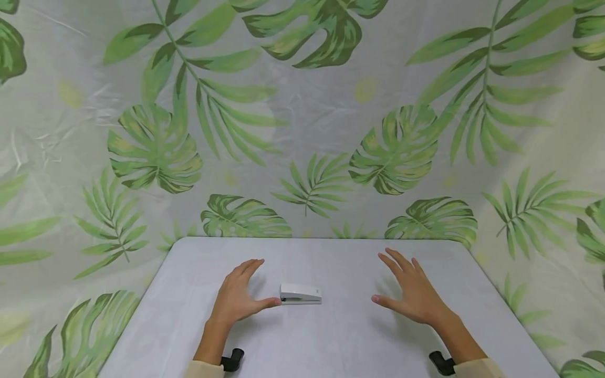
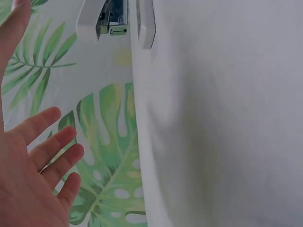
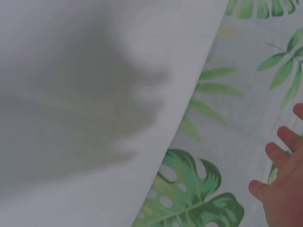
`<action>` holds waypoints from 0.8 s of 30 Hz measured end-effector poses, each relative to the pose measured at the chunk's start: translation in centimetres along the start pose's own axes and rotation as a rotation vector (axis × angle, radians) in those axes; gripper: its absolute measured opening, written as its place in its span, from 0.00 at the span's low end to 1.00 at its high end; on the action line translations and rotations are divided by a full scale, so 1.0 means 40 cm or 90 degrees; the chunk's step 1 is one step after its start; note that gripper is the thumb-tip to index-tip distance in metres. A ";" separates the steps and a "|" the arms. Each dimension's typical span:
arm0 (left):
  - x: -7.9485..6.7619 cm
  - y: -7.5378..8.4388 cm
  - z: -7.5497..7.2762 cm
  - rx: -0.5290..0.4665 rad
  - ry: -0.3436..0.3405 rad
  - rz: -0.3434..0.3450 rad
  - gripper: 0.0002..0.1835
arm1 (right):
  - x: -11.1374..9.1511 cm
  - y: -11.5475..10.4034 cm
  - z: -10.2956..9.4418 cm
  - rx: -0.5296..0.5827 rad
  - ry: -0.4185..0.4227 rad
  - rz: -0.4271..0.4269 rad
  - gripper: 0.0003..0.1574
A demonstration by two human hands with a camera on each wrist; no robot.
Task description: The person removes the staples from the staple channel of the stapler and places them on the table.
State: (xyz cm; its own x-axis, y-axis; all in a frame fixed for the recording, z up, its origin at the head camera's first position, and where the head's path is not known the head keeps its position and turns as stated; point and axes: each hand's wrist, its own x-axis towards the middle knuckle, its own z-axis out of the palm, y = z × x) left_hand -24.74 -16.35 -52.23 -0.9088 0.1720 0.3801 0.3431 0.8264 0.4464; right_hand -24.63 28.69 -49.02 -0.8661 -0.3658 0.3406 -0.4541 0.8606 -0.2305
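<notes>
A white stapler (image 1: 300, 294) lies on the white table, left of the middle in the head view. My left hand (image 1: 238, 294) hovers just left of it, thumb and fingers spread apart, holding nothing. In the head view its thumb tip overlaps the stapler's left end; I cannot tell whether they touch. The left wrist view shows the front end of the stapler (image 2: 147, 28) at the top and the left hand (image 2: 33, 175) with spread fingers. Well to the right of the stapler, my right hand (image 1: 416, 294) is held above the table, fingers spread and nothing in it. The right wrist view catches part of the right hand (image 3: 286, 175).
The table (image 1: 331, 346) has a white surface with rounded far corners. Behind and beside it hangs a leaf-patterned cloth (image 1: 312, 115). Each wrist carries a small black mount, the left mount (image 1: 233, 360) and the right mount (image 1: 441, 363).
</notes>
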 end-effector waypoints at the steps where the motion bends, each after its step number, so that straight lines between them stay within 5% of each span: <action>1: 0.000 0.000 0.005 -0.005 -0.003 -0.003 0.58 | 0.002 -0.004 0.001 0.000 0.002 -0.002 0.63; 16: 0.005 -0.007 0.055 -0.065 -0.067 -0.057 0.53 | 0.042 -0.062 0.040 0.037 0.016 -0.010 0.60; 24: 0.009 -0.005 0.076 -0.105 -0.062 -0.040 0.53 | 0.067 -0.105 0.070 0.086 0.001 0.009 0.58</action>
State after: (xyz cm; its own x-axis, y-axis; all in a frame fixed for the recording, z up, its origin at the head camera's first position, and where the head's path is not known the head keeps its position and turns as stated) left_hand -25.85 -14.81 -54.64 -0.9454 0.1811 0.2710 0.3125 0.7399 0.5957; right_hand -25.62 23.12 -49.69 -0.8720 -0.3539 0.3382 -0.4666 0.8099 -0.3554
